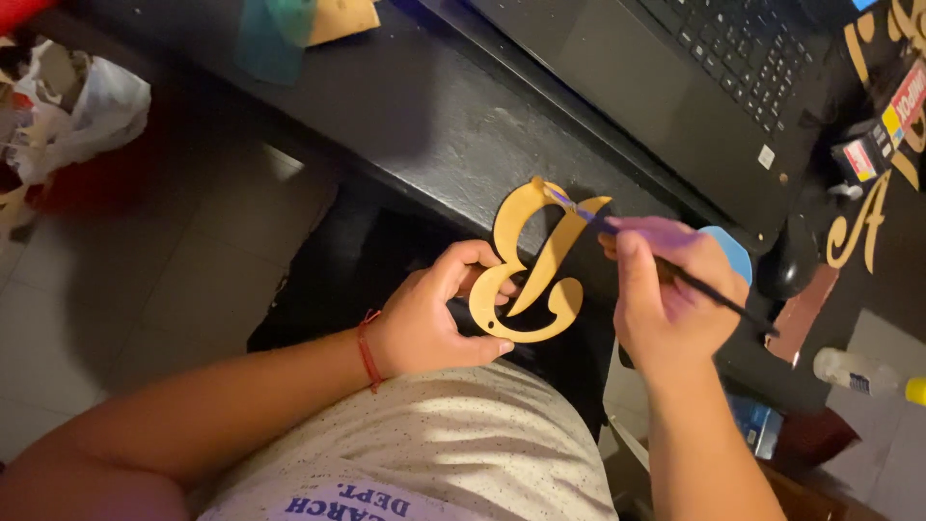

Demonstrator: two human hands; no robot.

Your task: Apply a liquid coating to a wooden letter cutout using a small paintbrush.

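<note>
My left hand [434, 314] grips the lower edge of a flat, tan wooden cut-out in the shape of a curly letter [533, 262], held upright in front of the dark desk edge. A red cord is tied round that wrist. My right hand [666, 289] pinches a thin dark paintbrush [666, 262] like a pen. The brush's purple-loaded tip touches the upper right part of the cut-out. Purple paint stains my right fingers. A light blue round thing [730, 249] shows behind the right hand, mostly hidden.
A black laptop [694, 77] lies open on the dark desk [434, 116]. More tan cut-out letters [858, 227] and small paint bottles [873, 154] sit at the right. A clear bottle with a yellow cap [868, 371] lies lower right. A white plastic bag [77, 106] rests on the tiled floor at left.
</note>
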